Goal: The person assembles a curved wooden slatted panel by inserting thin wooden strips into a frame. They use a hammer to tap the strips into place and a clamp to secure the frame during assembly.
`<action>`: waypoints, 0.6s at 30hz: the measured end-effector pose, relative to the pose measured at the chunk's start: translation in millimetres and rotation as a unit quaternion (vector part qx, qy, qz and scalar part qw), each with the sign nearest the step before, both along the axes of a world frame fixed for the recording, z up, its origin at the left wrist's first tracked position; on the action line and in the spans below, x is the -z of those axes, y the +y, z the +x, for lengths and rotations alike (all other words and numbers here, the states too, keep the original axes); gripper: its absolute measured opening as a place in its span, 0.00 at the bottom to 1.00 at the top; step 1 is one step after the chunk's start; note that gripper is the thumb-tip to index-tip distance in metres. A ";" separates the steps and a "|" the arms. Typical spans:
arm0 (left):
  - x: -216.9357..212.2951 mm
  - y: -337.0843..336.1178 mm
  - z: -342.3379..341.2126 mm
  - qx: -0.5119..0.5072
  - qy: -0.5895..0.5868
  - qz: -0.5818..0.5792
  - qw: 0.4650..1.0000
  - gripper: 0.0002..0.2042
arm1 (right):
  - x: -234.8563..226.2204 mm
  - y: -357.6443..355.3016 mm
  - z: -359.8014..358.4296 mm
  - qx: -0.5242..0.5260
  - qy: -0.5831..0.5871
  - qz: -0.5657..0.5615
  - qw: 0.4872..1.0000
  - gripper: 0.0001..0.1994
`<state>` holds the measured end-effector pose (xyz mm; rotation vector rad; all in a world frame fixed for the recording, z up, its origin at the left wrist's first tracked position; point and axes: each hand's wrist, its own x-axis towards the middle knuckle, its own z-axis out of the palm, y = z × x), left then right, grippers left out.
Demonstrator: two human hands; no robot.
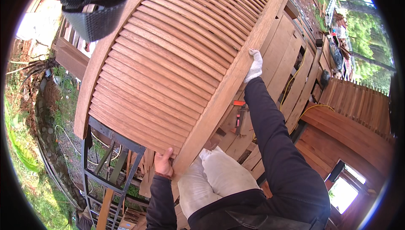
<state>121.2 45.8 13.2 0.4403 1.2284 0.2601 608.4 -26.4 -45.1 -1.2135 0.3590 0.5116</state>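
A large wooden louvered panel with many reddish-brown slats lies tilted across the view before me. A long side rail frames its near right edge. My left hand, bare, is closed on the panel's bottom corner, next to the lowest slat; some of its fingers are hidden. My right hand, in a white glove, grips the same side rail farther up, with its fingertips over the edge. Below the panel's lower left end, a dark metal frame shows.
Wooden deck boards with gaps lie to the right, bearing a red-and-black clamp-like tool and a yellow cord. A dark strap hangs at upper left. Another slatted wooden piece stands at far right. Sloping ground drops away at left.
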 end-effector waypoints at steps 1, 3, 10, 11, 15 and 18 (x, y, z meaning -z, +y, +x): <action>0.2 0.8 1.1 -0.001 -0.005 0.001 1.000 0.22 | 3.5 -2.1 0.8 0.004 -0.013 -0.002 1.000 0.06; -0.5 2.7 5.3 0.001 -0.008 -0.002 1.000 0.24 | 13.7 -7.3 3.4 0.012 -0.040 -0.007 0.999 0.09; 9.6 4.1 3.2 -0.007 0.002 -0.036 0.999 0.25 | -24.0 8.1 -8.9 -0.033 0.044 -0.003 0.998 0.09; 10.7 4.2 3.3 -0.007 0.000 -0.038 0.999 0.25 | -25.1 8.1 -10.3 -0.038 0.033 -0.005 0.999 0.09; 11.7 3.7 5.6 -0.015 0.006 -0.040 0.999 0.25 | -14.5 3.3 -6.4 -0.028 0.008 -0.007 1.000 0.12; 8.9 4.7 7.5 -0.023 0.006 -0.056 0.998 0.25 | -14.4 4.0 -4.7 -0.032 0.035 0.006 0.999 0.14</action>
